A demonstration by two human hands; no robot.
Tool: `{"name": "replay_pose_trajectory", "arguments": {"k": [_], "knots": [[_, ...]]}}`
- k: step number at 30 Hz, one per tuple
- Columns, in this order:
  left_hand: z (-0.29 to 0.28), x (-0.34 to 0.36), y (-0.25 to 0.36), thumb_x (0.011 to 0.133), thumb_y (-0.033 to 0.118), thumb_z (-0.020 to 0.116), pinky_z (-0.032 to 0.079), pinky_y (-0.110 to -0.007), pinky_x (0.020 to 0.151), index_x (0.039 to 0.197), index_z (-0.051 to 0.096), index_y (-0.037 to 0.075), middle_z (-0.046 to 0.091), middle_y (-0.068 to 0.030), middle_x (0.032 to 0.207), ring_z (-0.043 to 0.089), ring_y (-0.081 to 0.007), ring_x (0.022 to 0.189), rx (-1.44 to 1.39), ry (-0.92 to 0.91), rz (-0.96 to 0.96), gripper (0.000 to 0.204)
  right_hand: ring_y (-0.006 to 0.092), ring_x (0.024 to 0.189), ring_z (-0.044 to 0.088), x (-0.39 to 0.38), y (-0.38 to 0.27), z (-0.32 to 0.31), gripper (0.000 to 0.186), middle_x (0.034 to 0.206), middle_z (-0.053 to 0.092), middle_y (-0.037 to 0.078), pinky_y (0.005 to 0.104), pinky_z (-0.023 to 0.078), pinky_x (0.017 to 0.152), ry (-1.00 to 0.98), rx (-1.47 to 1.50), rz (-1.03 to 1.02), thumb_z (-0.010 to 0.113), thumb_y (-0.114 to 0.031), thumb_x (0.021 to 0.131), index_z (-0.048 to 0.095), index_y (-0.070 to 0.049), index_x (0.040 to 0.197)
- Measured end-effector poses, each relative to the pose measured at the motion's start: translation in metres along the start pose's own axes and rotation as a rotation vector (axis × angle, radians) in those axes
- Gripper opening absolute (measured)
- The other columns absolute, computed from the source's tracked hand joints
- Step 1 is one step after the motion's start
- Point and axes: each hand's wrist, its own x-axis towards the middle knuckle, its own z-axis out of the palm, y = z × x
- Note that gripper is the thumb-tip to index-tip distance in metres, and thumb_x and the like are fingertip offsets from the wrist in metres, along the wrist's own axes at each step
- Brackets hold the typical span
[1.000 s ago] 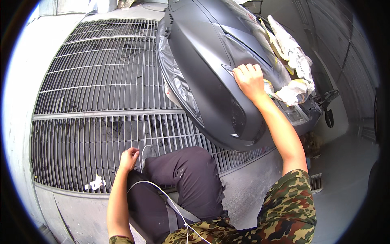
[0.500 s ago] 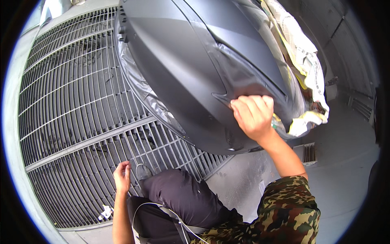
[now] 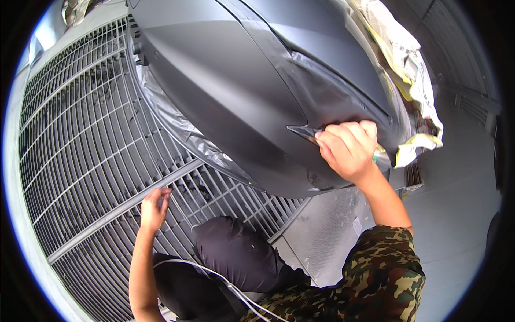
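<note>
A dark grey matte car front panel (image 3: 225,80) fills the upper middle. Beside its pointed seam corner, dark wrinkled film (image 3: 335,88) covers a recessed part, probably a headlight. My right hand (image 3: 348,147) is closed in a fist against this film, at its lower end. What the fingers hold is hidden beneath them. Away from the panel, my left hand (image 3: 154,209) hangs in the air over the floor grating, fingers loosely bent and apart, holding nothing I can see.
Metal grating (image 3: 86,139) covers the floor on the left. Silvery masking film (image 3: 182,126) lines the panel's left lower edge. Crumpled paper with yellow tape (image 3: 405,59) hangs along its right side. A white cord (image 3: 230,284) crosses my lap, above my bent dark-trousered knee (image 3: 236,247).
The view has shifted slightly. My right hand stays on the film, a little farther right of the pointed corner. My left hand has moved up and left in the picture.
</note>
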Motion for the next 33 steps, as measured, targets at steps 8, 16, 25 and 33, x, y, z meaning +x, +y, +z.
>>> {"name": "replay_pose_trajectory", "arguments": {"k": [8, 16, 25, 33], "knots": [[-0.029, -0.077, -0.019, 0.097, 0.006, 0.068, 0.058, -0.044, 0.085, 0.104, 0.073, 0.001, 0.075, -0.0174, 0.098, 0.073, -0.0382, 0.093, 0.049, -0.004, -0.035, 0.01, 0.0133, 0.072, 0.061, 0.004, 0.006, -0.002, 0.021, 0.088, 0.069, -0.004, 0.0337, 0.037, 0.067, -0.001, 0.013, -0.064, 0.079, -0.011, 0.073, 0.072, -0.012, 0.094], [-0.046, -0.117, -0.016, 0.097, 0.002, 0.067, 0.056, -0.042, 0.077, 0.102, 0.073, 0.0, 0.073, -0.017, 0.092, 0.072, -0.0341, 0.083, 0.107, 0.079, -0.14, 0.008, 0.0138, 0.072, 0.062, 0.002, 0.007, -0.002, 0.021, 0.089, 0.07, -0.004, 0.0338, 0.038, 0.066, 0.016, 0.024, -0.054, 0.079, -0.013, 0.074, 0.072, -0.012, 0.094], [-0.048, -0.11, -0.022, 0.094, 0.002, 0.07, 0.057, -0.042, 0.078, 0.101, 0.073, 0.0, 0.073, -0.0161, 0.092, 0.072, -0.0338, 0.084, 0.18, 0.031, -0.122, 0.008, 0.0157, 0.076, 0.065, -0.003, 0.01, -0.002, 0.023, 0.091, 0.071, -0.002, 0.0343, 0.038, 0.068, 0.006, 0.08, -0.077, 0.081, -0.012, 0.073, 0.074, -0.011, 0.095], [-0.044, -0.109, -0.028, 0.095, 0.002, 0.069, 0.057, -0.043, 0.078, 0.102, 0.073, 0.001, 0.072, -0.0166, 0.091, 0.072, -0.0346, 0.084, 0.16, 0.062, -0.107, 0.008, 0.0177, 0.076, 0.066, -0.001, 0.005, -0.003, 0.023, 0.089, 0.07, 0.0, 0.0352, 0.041, 0.069, 0.028, 0.072, -0.028, 0.082, -0.01, 0.072, 0.074, -0.009, 0.094]]}}
